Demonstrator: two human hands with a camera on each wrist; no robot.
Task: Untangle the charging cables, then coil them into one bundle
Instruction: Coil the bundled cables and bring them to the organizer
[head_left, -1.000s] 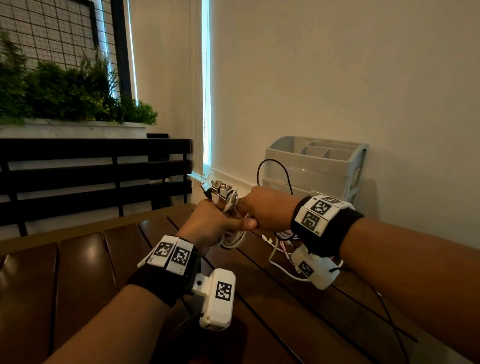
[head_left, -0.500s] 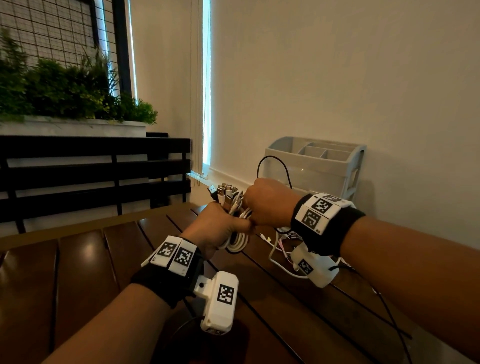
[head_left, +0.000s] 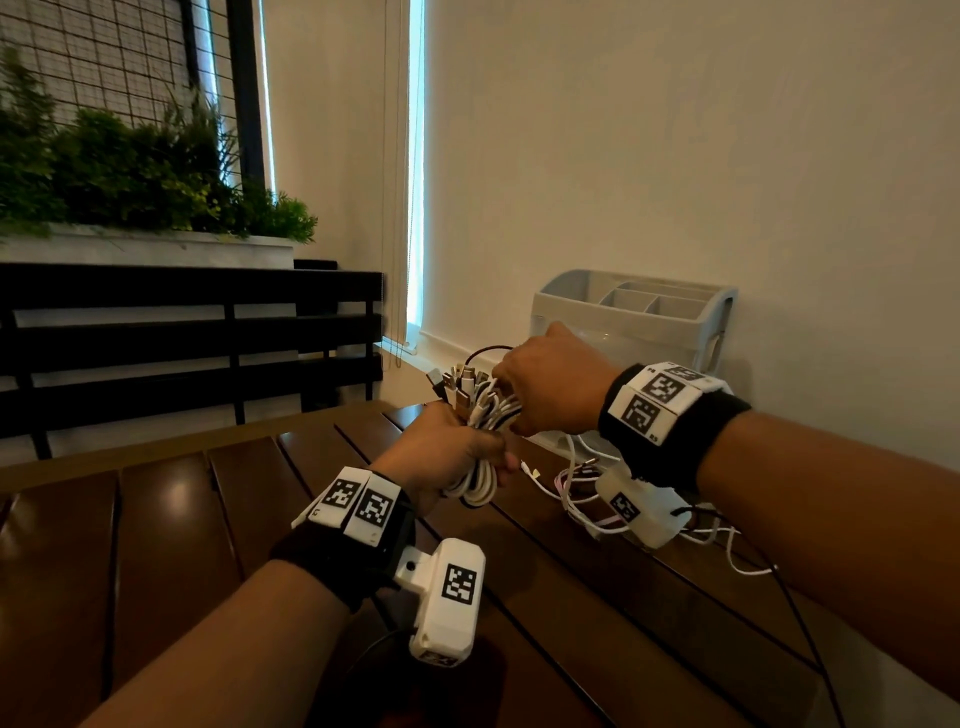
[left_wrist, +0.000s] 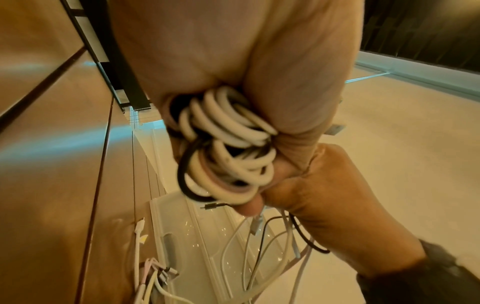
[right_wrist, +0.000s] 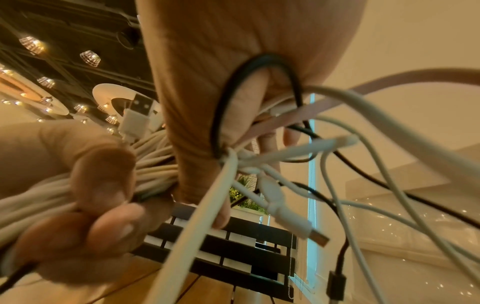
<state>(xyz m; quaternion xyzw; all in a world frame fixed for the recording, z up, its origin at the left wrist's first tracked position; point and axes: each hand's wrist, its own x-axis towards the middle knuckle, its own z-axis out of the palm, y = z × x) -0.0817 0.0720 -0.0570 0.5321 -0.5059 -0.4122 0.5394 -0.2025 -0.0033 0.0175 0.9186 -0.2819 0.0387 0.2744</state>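
Note:
A coiled bundle of cables (head_left: 485, 426), mostly white with some black and pink, is gripped in my left hand (head_left: 447, 452) above the table. Its USB plugs (head_left: 457, 382) stick up past the fist. In the left wrist view the coil's loops (left_wrist: 228, 148) bulge out below the left hand (left_wrist: 233, 51). My right hand (head_left: 550, 384) sits against the bundle's right side, its fingers curled round the loose strands. A black cable loop (right_wrist: 259, 61) runs across the right hand (right_wrist: 207, 92). Loose cable tails (head_left: 582, 493) trail down onto the table behind the right wrist.
A grey desk organiser (head_left: 634, 312) stands against the wall just behind the hands. The brown slatted table (head_left: 171, 519) stretches left and toward me. A black bench (head_left: 182, 332) and a planter (head_left: 145, 171) lie beyond its far edge. A thin black wire (head_left: 800, 623) runs under my right forearm.
Both hands have drifted a little up and to the right with the bundle. The tall black loop above the right hand has shrunk to a small loop beside it.

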